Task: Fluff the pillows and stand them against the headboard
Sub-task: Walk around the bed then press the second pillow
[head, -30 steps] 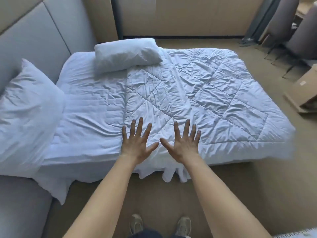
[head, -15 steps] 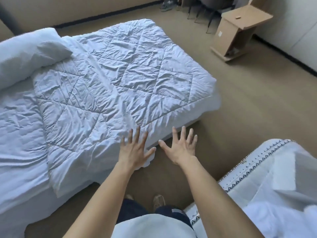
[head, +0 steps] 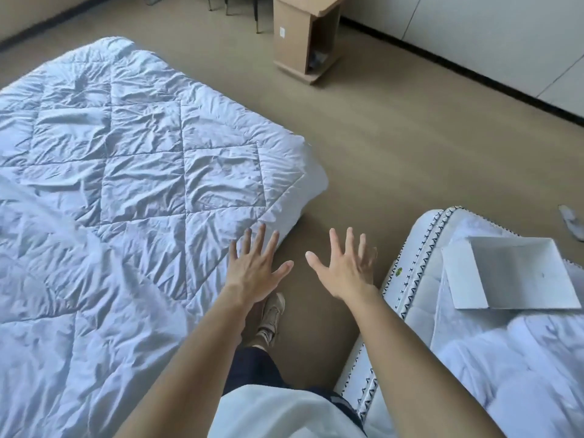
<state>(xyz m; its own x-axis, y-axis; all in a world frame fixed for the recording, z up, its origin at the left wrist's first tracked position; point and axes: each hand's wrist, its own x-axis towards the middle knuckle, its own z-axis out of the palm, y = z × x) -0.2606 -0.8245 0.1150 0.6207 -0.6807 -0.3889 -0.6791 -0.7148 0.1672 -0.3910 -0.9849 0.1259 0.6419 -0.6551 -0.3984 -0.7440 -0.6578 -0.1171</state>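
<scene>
currently both your hands are held out in front of you, palms down and empty. your left hand (head: 256, 268) has its fingers spread wide and sits over the near corner of the quilt (head: 132, 172), at the edge of the bed; whether it touches the fabric cannot be told. your right hand (head: 346, 268) is likewise splayed, its grip on nothing, above the bare floor (head: 395, 147) in the gap between the bed and a second mattress (head: 420, 273) at your right. the pillows are out of view, and so is the headboard; their position cannot be reported.

the quilt is white, diamond-stitched and creased, covering the bed with its corner hanging over the side. the second mattress has a patterned trim along its edge and carries a flat white open box (head: 512, 273) and bunched white bedding (head: 505, 368). a cardboard box (head: 303, 33) stands on the floor well beyond the bed, near the far wall. one shoe (head: 271, 317) shows below your left wrist.
</scene>
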